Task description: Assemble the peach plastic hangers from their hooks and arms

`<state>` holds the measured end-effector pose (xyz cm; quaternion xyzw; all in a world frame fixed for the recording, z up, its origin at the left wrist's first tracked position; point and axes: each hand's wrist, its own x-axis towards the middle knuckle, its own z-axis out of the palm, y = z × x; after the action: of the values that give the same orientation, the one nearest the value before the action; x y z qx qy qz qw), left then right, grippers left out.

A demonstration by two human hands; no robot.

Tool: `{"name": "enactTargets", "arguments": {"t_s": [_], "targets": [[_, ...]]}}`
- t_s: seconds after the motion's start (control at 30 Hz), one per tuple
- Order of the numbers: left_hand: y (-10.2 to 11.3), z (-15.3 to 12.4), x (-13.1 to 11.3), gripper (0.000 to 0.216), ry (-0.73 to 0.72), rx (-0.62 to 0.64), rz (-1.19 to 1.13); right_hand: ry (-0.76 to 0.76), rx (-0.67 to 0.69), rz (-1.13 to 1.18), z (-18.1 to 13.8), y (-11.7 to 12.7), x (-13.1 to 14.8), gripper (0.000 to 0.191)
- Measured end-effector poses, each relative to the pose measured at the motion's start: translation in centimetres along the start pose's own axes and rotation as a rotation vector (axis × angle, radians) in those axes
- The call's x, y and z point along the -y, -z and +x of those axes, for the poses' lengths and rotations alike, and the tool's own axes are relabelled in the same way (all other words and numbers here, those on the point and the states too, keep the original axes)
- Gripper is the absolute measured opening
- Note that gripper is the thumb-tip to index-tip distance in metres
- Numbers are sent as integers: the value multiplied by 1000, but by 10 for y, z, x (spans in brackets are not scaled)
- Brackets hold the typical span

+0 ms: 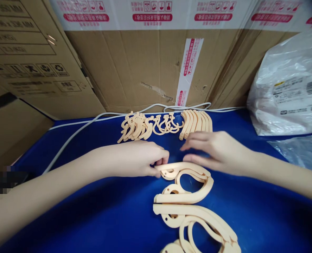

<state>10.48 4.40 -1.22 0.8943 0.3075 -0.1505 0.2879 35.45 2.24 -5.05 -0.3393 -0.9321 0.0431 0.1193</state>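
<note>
My left hand (153, 160) is closed at the left end of a beige folding hanger (184, 165), thumb and fingertips pinching its tip. Just above that hanger's right part hovers my right hand (211, 149), fingers apart and holding nothing; whether its thumb touches the hanger I cannot tell. More folded beige hangers (198, 211) lie below in a column toward me, the nearest cut off by the frame's bottom edge. Beyond my hands are a row of curved hanger arms (198, 123), a cluster of hooks (166, 124) and a pile of wavy beige pieces (134, 126).
A blue surface (105, 214) lies under everything. Cardboard boxes (134, 70) wall off the back and left. A white cable (92, 121) runs along their foot. A clear plastic bag (287, 88) with a label stands at the right. Something dark and pixelated (2, 182) is at the left edge.
</note>
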Motion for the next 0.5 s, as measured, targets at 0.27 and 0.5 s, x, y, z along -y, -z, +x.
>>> {"name": "enactTargets", "arguments": {"t_s": [0.27, 0.5], "targets": [[3, 8, 13, 20, -1, -240, -596, -213, -30, 462, 15, -2, 15, 30], [30, 15, 6, 22, -51, -656, -803, -314, -351, 502, 39, 32, 4, 35]]}}
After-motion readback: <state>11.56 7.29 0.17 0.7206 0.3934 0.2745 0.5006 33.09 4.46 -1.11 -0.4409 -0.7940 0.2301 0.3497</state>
